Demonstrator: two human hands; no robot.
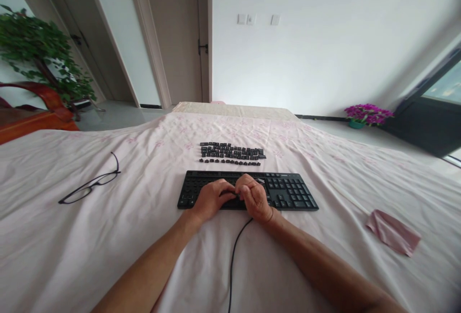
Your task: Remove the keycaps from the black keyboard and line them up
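Note:
A black computer keyboard [293,193] lies on the cloth in front of me, its left part without most of its keycaps and its right part still fitted with keys. My left hand [213,197] rests over the keyboard's left-centre part, thumb and fingers drawn together near the lower rows; whatever is between them is hidden. Touching its fingertips, my right hand [254,197] is closed over the middle. A small light, shiny piece [260,181] shows beside its knuckles, too small to name. Loose black keycaps [230,151] lie in rows just beyond the keyboard.
Eyeglasses [91,183] lie at left on the pink-white cloth [144,255]. A pink cloth piece [393,232] is at right. The black cable [233,260] runs from the keyboard towards me. Beyond stand a wooden chair [46,106], a green plant [39,44] and purple flowers [368,113].

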